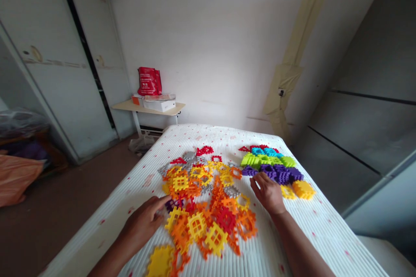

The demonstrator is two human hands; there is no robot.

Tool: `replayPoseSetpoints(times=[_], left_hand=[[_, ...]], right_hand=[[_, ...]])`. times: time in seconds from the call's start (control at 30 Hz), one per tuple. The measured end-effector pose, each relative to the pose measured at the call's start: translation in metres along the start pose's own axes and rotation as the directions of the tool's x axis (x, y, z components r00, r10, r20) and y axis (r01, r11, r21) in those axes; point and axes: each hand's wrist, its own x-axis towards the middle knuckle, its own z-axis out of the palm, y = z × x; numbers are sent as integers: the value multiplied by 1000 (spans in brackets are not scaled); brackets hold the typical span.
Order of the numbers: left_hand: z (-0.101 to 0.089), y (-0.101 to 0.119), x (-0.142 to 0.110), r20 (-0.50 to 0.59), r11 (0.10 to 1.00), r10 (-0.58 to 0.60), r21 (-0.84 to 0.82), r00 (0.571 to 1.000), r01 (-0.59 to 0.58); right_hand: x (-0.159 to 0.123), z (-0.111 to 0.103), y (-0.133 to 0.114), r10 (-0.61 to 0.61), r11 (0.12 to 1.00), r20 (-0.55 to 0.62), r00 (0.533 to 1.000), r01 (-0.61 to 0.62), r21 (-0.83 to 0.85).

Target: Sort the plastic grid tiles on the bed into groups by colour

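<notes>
My left hand point(149, 215) is at the left edge of a mixed heap of plastic interlocking blocks. Its index finger stretches toward a purple block point(173, 204) in the heap; whether the fingertip touches it is unclear. My right hand point(269, 194) is beside the sorted blocks, its fingers loosely bent, with a gap between them and nothing visible inside. Just beyond those fingers lies a row of purple blocks point(282, 174). The heap holds yellow blocks point(196, 225), orange blocks point(246, 224), a red block point(225, 219) and grey blocks point(190, 156).
Behind the purple row are rows of green blocks point(268, 161), blue blocks point(267, 151) and red blocks; yellow blocks point(303, 189) sit in front. All lie on a bed with a white ribbed cover point(130, 199). Farther off, a small table point(125, 105) carries a red bag point(149, 81).
</notes>
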Motion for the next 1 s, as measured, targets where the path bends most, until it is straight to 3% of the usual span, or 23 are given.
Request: replayPoseSetpoints(times=[0.17, 0.27, 0.6, 0.83, 1.0], left_hand=[[10, 6, 7, -14, 991, 47, 123, 999, -45], [11, 12, 11, -28, 982, 16, 189, 999, -11], [8, 26, 16, -32, 967, 6, 256, 999, 2], [-1, 20, 12, -133, 970, 140, 215, 981, -109], [-13, 29, 21, -263, 998, 59, 51, 963, -47]], right_hand=[[-1, 1, -1, -8, 1000, 32, 999, 7, 29], [-1, 2, -1, -7, 1000, 38, 999, 6, 30], [-3, 1, -3, -19, 998, 47, 999, 17, 53], [0, -1, -5, -30, 999, 48, 998, 28, 45], [0, -2, -7, -24, 998, 92, 995, 19, 62]])
